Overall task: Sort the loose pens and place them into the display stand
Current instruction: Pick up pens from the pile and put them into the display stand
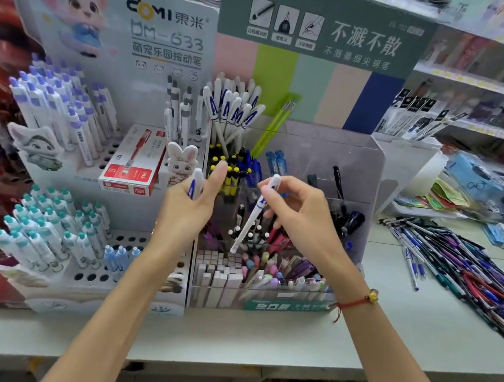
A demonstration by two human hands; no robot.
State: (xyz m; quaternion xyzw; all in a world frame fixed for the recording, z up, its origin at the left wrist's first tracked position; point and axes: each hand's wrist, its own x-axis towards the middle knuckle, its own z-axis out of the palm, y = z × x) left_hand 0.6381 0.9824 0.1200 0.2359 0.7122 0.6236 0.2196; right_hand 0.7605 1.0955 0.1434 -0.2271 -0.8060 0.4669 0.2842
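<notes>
Pinched near its capped top between thumb and fingertips, a white pen with blue lettering point(256, 210) hangs tip-down and slanted from the right hand point(298, 216), its lower end hovering over the middle tier of the clear acrylic display stand point(370, 180). The left hand's grip point(192, 205) is narrower to read: a second white-and-blue pen point(195, 183) sits against the palm under the thumb, while the fingers stretch up and forward toward the yellow-and-black pens point(228, 168) in the back row. Both forearms come up from below and converge in front of the stand, wrists raised, the right one wearing a red cord bracelet point(358, 301). Matching white pens with blue letters point(236, 105) stand in the rear left compartment, which is probably where these two belong. The risk, as I judge it, is that the light pinch lets the pen swing or slip into the crowded middle tier, among pens of another kind, or that reaching to the back row knocks the upright pens over. The pile of loose pens point(458, 266) lies on the worktop point(288, 340) well to the right, so much sorting remains.
</notes>
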